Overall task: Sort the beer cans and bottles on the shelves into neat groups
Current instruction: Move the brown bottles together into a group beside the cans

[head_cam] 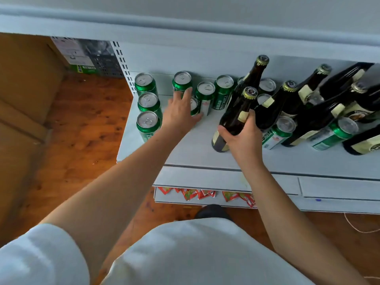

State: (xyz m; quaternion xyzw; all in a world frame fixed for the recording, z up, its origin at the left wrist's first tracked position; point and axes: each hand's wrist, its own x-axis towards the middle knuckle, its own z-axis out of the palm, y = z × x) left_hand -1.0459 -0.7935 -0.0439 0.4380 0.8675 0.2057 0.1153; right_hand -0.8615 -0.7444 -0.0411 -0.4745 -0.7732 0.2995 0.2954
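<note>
Wooden floor [86,124] left of pale shelf [195,153]. On shelf: dark bottles [320,112] at right, green cans [147,103] at left end. Right hand [240,136], fingers curled round one bottle [234,120] mid-shelf. Left hand [181,114], fingers straight, touches a can [194,106].

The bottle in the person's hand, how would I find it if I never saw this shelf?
Look at the pale shelf with green cans on its left and dark bottles on its right. Between the two groups stands one brown bottle with a gold cap. It is the only bottle with a hand around it: the right hand grips its lower body.
</note>
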